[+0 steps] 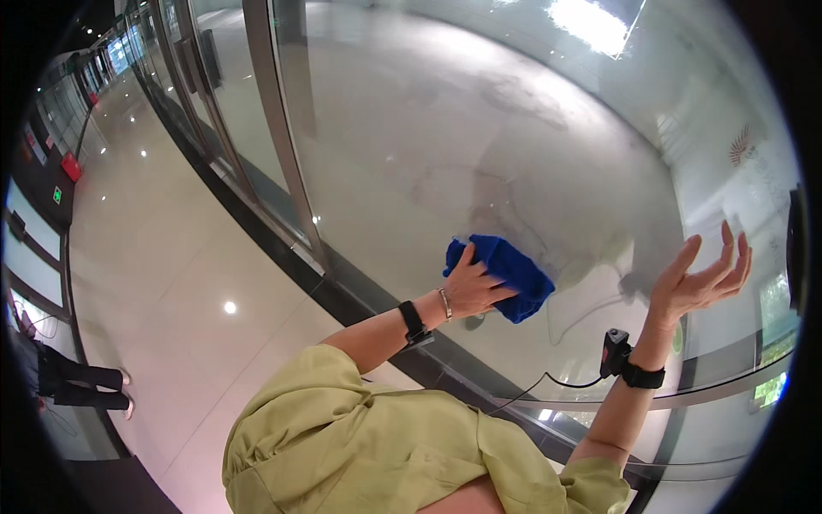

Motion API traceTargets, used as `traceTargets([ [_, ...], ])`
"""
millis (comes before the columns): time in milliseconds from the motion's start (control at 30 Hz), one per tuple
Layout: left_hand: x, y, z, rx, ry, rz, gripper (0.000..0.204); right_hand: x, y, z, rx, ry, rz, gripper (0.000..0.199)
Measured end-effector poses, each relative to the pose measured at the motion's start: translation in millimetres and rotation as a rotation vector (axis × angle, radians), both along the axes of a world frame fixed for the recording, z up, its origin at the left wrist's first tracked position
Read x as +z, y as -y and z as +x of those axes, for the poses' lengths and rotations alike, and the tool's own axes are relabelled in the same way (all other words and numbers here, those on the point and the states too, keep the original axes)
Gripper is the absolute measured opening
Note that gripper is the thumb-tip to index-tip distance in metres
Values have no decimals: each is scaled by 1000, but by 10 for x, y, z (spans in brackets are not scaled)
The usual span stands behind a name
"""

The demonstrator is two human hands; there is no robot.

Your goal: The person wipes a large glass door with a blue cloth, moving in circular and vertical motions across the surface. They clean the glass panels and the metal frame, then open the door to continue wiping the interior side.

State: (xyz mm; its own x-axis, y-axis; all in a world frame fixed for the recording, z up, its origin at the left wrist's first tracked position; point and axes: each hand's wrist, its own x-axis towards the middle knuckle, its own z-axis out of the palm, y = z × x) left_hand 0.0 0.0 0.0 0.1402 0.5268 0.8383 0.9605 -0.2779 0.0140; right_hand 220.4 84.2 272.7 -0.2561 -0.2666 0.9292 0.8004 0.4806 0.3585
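My left hand [473, 284] presses a crumpled blue cloth [512, 274] against a large glass wall panel [479, 146]. A black wristband and a thin bracelet sit on that wrist. My right hand [704, 278] is raised to the right of the cloth, fingers spread and palm up, holding nothing and close to the glass. A small black device with a cable is strapped to the right wrist. Green sleeves cover my upper arms.
A metal frame post [282, 128] divides the glass panels, with a dark base strip [360, 304] along the floor. Glossy pale floor tiles [171, 257] stretch left down a corridor. A person's dark-trousered legs [77, 385] show at the far left.
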Motion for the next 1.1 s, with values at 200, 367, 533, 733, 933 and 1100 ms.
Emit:
traceTargets([
  [200, 620, -152, -1095, 326, 300, 242, 43, 37, 55, -75, 21, -30, 4, 33],
  [367, 1389, 4, -1810, 156, 949, 637, 68, 55, 26, -53, 26, -35, 15, 34],
  [533, 698, -232, -792, 225, 579, 532, 77, 105, 19, -60, 17, -59, 34, 34],
  [733, -123, -53, 124, 59, 222, -95, 54, 97, 57, -10, 38, -60, 7, 33],
  [933, 2150, -37, -728, 259, 428, 412, 75, 47, 90, -15, 64, -89, -69, 33],
  [1100, 2531, -49, -71, 176, 160, 363, 80, -58, 71, 118, 83, -103, -98, 31],
])
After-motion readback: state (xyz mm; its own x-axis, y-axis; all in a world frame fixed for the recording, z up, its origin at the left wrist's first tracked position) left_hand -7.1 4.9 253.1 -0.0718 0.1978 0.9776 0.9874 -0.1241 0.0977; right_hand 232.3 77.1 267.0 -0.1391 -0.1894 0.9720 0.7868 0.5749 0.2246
